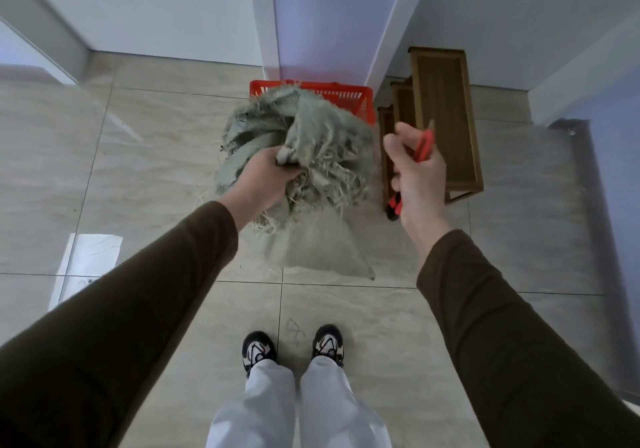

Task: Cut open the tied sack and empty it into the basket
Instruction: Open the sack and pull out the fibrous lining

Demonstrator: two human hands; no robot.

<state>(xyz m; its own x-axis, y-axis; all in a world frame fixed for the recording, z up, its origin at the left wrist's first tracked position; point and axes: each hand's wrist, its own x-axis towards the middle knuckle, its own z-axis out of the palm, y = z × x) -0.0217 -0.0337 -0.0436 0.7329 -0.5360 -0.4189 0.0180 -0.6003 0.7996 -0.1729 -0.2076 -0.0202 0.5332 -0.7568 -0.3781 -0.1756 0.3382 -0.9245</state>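
On floor at 12 o'clock from feet: sack (311,247), frayed mouth bunched in left hand (266,174). Right hand (415,167) grips cutter (423,146). Basket (353,96) just behind sack. Judged limp, floppy, weighty; hold by bottom corners for tipping.

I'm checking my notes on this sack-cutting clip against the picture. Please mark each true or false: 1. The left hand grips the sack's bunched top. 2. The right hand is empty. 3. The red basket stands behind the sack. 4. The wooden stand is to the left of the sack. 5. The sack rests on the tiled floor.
1. True: the left hand grips the frayed, bunched top of the sack.
2. False: the right hand holds a red utility knife.
3. True: the red basket stands behind the sack, by the wall.
4. False: the wooden stand is on its right.
5. True: its base sits on the tiled floor.
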